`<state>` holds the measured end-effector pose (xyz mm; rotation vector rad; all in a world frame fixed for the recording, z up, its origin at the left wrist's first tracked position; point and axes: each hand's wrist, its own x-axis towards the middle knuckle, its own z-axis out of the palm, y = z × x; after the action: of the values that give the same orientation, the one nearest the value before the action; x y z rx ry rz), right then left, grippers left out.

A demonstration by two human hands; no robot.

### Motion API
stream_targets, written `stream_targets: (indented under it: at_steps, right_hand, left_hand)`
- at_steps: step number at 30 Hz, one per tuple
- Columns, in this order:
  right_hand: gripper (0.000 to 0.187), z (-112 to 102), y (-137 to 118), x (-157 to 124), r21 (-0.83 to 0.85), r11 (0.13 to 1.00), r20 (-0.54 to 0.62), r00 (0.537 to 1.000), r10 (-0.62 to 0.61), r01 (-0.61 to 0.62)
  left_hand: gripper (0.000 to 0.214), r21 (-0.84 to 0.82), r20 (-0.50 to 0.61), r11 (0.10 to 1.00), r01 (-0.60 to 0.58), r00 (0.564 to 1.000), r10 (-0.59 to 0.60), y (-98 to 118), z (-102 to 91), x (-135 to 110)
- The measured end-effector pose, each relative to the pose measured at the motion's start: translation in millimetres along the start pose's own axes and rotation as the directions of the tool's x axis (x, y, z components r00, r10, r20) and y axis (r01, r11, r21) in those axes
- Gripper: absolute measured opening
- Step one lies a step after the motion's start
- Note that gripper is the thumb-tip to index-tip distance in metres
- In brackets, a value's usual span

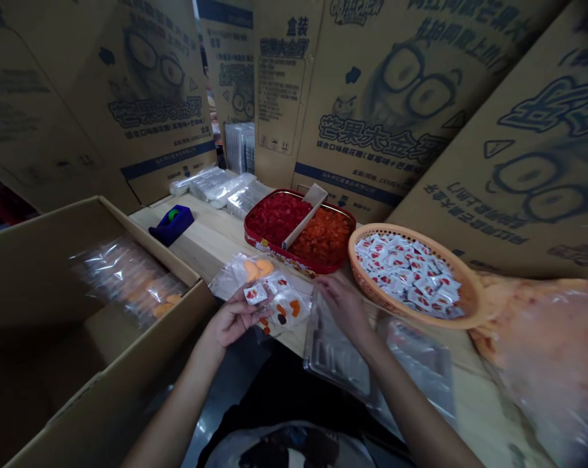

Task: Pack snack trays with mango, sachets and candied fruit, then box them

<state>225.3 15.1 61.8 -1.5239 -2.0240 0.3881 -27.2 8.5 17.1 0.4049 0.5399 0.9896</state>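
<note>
My left hand (232,322) is closed on the edge of a clear plastic candy pack (294,318). Inside the pack are orange and dark gummy pieces, two larger orange pieces and small white sachets (255,294) with red print. My right hand (345,305) reaches over a clear plastic tray (335,354), fingers stretched toward the tray's far edge near the tin; whether they touch it is hard to see. Just beyond stands a red tin (298,257), divided in two, with red gummies (279,218) on one side and orange gummies (323,237) on the other.
An orange basket (473,292) of white sachets stands right of the tin. Filled packs (128,279) lie in an open carton (101,374) at left. A blue tape dispenser (173,225), clear bags (216,185) and a large bag of orange pieces (542,344) surround the work area; printed cartons (381,123) wall the back.
</note>
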Motion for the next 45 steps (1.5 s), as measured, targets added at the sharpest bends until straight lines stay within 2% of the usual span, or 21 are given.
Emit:
stream_targets:
  at_steps: [2,3,7,10,16,20,23,28,31,33,36,39,41,45]
  right_hand:
    - [0.03,6.0,26.5,-6.8,-0.162,0.974,-0.113,0.984,0.139,-0.156]
    - [0.031,10.9,38.7,-10.1,-0.222,0.951,-0.127,0.974,0.188,-0.213]
    - [0.034,31.5,68.0,-19.8,-0.342,0.906,-0.122,0.968,0.22,-0.249]
    - [0.034,37.2,70.0,-22.0,-0.393,0.886,-0.135,0.969,0.207,-0.244]
    - [0.032,33.4,63.9,-22.3,-0.456,0.86,-0.143,0.973,0.182,-0.228]
    - [0.03,32.4,62.5,-21.4,-0.463,0.853,-0.219,0.964,0.152,-0.24]
    - [0.03,28.5,59.8,-22.2,-0.41,0.883,-0.284,0.952,0.117,-0.231]
    - [0.033,9.9,47.3,-30.0,-0.135,0.987,-0.299,0.953,0.046,-0.09]
    - [0.031,-7.3,28.2,-25.8,0.064,0.997,-0.242,0.969,0.052,-0.038]
    - [0.031,-15.9,9.3,-15.0,0.119,0.992,-0.182,0.981,0.072,-0.05]
    - [0.03,-16.7,-22.3,9.2,0.018,0.998,-0.061,0.997,0.057,-0.056]
    - [0.029,-2.1,-46.5,33.3,-0.197,0.98,0.038,0.998,0.045,-0.037]
    - [0.028,12.0,-54.6,45.1,-0.323,0.946,0.063,0.997,0.039,-0.016]
    - [0.026,35.5,-54.1,56.0,-0.448,0.894,0.032,0.999,-0.002,0.016]
  left_hand:
    - [0.074,0.011,-0.014,1.0,0.014,1.0,-0.014,-0.7,3.0,-1.9]
    - [0.074,0.015,-0.02,1.0,0.02,1.0,-0.02,-1.3,4.4,-2.9]
    - [0.073,0.021,-0.027,0.999,0.04,0.999,-0.04,-5.4,6.8,-6.3]
    - [0.075,0.031,-0.034,0.998,0.056,0.998,-0.055,-9.0,6.0,-8.2]
    - [0.075,0.039,-0.04,0.997,0.072,0.997,-0.07,-14.8,5.4,-9.8]
    - [0.078,0.039,-0.044,0.996,0.08,0.996,-0.079,-15.1,6.5,-10.8]
    - [0.078,0.052,-0.04,0.995,0.086,0.996,-0.084,-13.4,7.0,-12.1]
    - [0.076,0.047,0.01,0.995,0.091,0.996,-0.092,-11.3,4.8,-11.8]
    - [0.074,0.036,0.057,0.992,0.121,0.991,-0.123,-13.0,6.0,-10.0]
    - [0.073,0.017,0.081,0.991,0.135,0.987,-0.136,-16.6,9.4,-8.6]
    - [0.07,-0.013,0.117,0.988,0.156,0.981,-0.153,-25.6,16.9,-6.7]
    - [0.055,-0.037,0.155,0.979,0.2,0.969,-0.192,-37.6,22.9,-5.1]
    - [0.039,-0.059,0.178,0.971,0.234,0.959,-0.22,-45.8,24.6,-4.3]
    - [0.042,-0.067,0.191,0.973,0.22,0.96,-0.204,-56.0,26.3,-4.5]
